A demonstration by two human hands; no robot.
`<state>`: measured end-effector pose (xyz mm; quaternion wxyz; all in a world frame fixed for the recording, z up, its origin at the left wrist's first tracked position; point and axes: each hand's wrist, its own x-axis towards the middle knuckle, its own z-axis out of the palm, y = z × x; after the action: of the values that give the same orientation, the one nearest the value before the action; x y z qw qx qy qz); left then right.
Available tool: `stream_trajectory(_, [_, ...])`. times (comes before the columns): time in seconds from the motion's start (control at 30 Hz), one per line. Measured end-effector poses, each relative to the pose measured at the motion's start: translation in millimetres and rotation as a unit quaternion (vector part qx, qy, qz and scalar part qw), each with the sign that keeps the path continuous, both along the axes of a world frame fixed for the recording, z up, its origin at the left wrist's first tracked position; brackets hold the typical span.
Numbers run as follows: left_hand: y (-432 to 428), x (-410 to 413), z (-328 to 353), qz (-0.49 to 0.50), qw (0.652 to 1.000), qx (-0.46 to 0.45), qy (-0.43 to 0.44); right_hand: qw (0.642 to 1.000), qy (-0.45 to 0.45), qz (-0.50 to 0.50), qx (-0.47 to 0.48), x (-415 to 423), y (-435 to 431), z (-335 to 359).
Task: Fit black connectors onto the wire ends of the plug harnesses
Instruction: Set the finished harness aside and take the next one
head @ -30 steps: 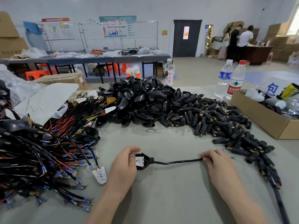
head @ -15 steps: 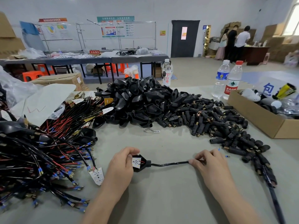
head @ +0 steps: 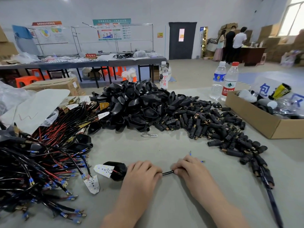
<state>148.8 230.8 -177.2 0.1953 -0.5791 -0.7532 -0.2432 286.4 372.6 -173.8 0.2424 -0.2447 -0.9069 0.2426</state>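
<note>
A plug harness lies on the grey table in front of me: its black plug shell (head: 117,171) with a white LED board (head: 104,169) points left, and a short stretch of black cable (head: 167,172) shows between my hands. My left hand (head: 141,176) grips the cable just right of the shell. My right hand (head: 192,170) pinches the cable's other end, where blue-tipped wire ends (head: 190,153) stick out past the fingers. A heap of small black connectors (head: 213,127) spreads to the right of my hands.
A tangle of harnesses (head: 32,162) with red and black wires fills the left. Black plug shells (head: 139,104) are piled at the centre back. A cardboard box (head: 263,122) and two water bottles (head: 223,81) stand at the right. A small metal clip (head: 149,134) lies mid-table.
My left hand slid right along the cable off the plug shell, and my right hand moved left, so the hands are now close together. The shell lies left of my left hand.
</note>
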Motion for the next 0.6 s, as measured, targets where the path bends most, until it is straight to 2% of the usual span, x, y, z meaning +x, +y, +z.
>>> stream_trajectory(0.27, [-2.1,-12.3,-4.4,0.044,0.997,0.01,0.068,0.99,-0.072,-0.045,0.112,-8.9,-2.5,-5.6])
stream_trajectory(0.37, [-3.5,-12.8,-3.3,0.053,0.996,0.015,0.075,0.988,-0.056,-0.047,0.132,-9.2,-3.4,-6.4])
stream_trajectory(0.47, [-4.1,-4.3,-0.2,0.034,0.998,0.02,0.047,0.987,-0.071,-0.032,0.144,-7.3,-5.1,-5.2])
stream_trajectory(0.6, [-1.3,8.4,6.8,0.0,1.0,-0.014,-0.02,0.986,-0.017,-0.009,0.163,-10.1,-15.4,2.8])
